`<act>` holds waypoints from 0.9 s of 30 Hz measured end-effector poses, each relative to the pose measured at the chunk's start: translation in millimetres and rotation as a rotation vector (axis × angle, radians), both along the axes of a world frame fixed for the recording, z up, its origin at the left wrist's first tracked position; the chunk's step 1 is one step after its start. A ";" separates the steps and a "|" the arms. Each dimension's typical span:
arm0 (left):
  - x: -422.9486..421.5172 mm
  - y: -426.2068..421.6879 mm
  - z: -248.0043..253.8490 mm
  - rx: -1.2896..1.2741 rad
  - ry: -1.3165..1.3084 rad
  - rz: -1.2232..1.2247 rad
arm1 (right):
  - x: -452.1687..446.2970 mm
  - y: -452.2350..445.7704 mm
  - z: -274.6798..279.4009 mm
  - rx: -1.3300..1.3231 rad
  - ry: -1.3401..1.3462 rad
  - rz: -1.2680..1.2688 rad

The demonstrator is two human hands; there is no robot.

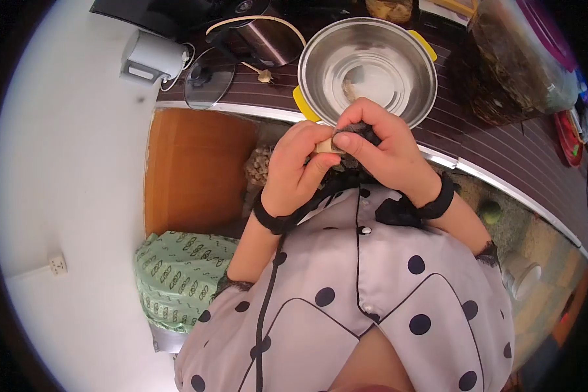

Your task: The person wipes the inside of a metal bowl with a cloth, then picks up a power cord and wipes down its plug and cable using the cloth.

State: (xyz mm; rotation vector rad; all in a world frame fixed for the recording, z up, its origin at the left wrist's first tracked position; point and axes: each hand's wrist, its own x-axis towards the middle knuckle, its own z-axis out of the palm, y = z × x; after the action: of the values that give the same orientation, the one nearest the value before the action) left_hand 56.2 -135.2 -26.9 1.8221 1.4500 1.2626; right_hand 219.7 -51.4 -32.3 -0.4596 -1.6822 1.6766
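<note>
In front of the near rim of a steel pot [312, 65], my two hands come together. My left hand [293, 160] is closed around a small cream-coloured piece [328, 145], its fingers and thumb pressed on it. Thumb and fingers of my right hand [391, 147] pinch something dark [364, 131] at the other end of that piece. Whether the dark part is a skin on the piece or a separate thing, I cannot tell. Inside the pot, a small brownish scrap [350, 90] lies near the bottom's left side.
Yellow handles [305, 104] stick out from the pot. Left of it are a kettle [268, 42], a glass lid [209, 78] and a small pale item [264, 76]. A large clear container [516, 72] of dark brown matter stands right. The counter edge [457, 163] runs before me.
</note>
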 end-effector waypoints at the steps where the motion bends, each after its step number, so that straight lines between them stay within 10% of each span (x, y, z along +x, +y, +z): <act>1: 1.1 0.5 -1.6 -0.001 -0.002 -0.002 | -0.2 -0.8 0.0 -0.007 -0.031 -0.030; 27: 6.8 7.8 6.8 -0.049 0.128 -0.055 | 2.0 8.4 2.0 0.171 -0.090 -0.177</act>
State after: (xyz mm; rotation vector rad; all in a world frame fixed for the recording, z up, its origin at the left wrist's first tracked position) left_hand 63.0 -127.4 -20.1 1.9264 1.4743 1.0918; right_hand 221.7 -43.0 -30.4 -0.5901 -1.7764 1.3907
